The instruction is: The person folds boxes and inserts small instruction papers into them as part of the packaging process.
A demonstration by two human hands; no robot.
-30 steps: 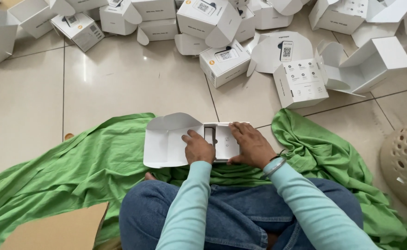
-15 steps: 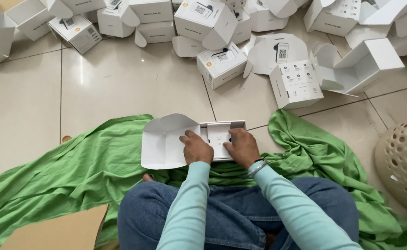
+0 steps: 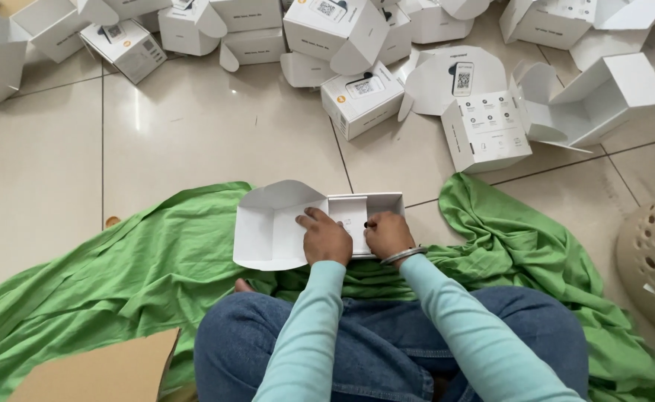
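Sitting cross-legged in the lower middle of the head view, the person works on an open white box (image 3: pixel 320 223) that rests on a green cloth (image 3: pixel 119 275) just above the knees. The left hand (image 3: pixel 326 238) lies across the seam between the box body and its big rounded lid flap, fingers curled and pressing down on the card. The right hand (image 3: pixel 387 232) sits at the box's near right edge, fingers bent inward over a white insert (image 3: pixel 351 212); whether they pinch it or only push on it cannot be told.

Judging by how things lie, the work is midway: the insert appears seated inside the tray, while the lid flap is spread flat to the left, unfolded, so closing remains. The box looks clean, thin-walled and lightly creased. More white boxes (image 3: pixel 361 97), some shut and some gaping, crowd the tiled floor (image 3: pixel 193 126) along the top of the frame.
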